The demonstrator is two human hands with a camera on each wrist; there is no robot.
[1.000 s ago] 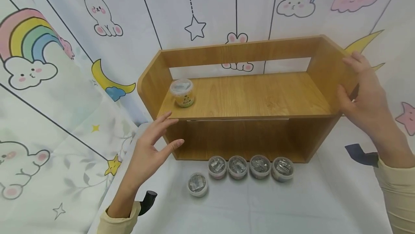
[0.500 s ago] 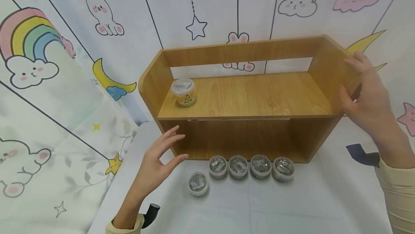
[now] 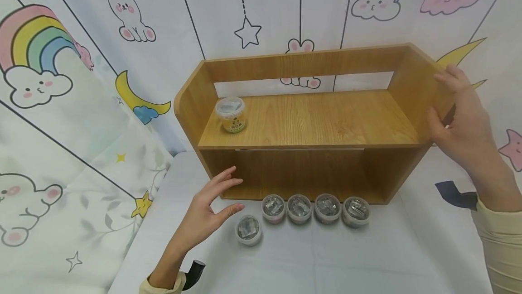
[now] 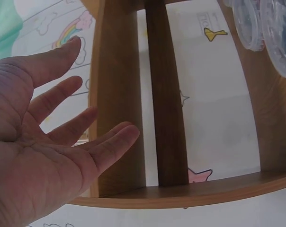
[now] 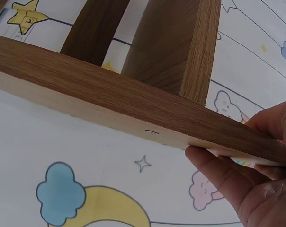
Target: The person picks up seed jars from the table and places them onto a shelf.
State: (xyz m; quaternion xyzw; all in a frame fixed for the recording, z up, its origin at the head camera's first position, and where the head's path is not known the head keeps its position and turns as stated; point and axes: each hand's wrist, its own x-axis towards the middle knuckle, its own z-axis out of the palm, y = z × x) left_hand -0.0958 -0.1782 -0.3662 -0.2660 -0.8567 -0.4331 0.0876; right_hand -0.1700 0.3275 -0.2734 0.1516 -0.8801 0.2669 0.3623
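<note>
A two-tier wooden shelf (image 3: 326, 119) stands on the table. My right hand (image 3: 469, 122) grips its right side panel; in the right wrist view the thumb and fingers lie on opposite faces of the board (image 5: 110, 101). My left hand (image 3: 205, 217) holds nothing, its fingers spread before the lower left of the shelf. Just right of the left thumb tip is a small lidded plastic tub (image 3: 248, 229), set forward of the others. One yellow tub (image 3: 230, 115) with a clear lid sits at the left end of the upper tier.
Several lidded tubs (image 3: 299, 209) line up along the shelf's lower front edge. White cloth (image 3: 314, 262) covers the table. Behind the shelf hangs a curtain (image 3: 269, 8) with cartoon prints. A black wrist mount (image 3: 194, 275) juts from the left sleeve.
My left hand has come down and to the right, from the upper tier's front edge to beside the forward tub. The right hand keeps its grip on the panel.
</note>
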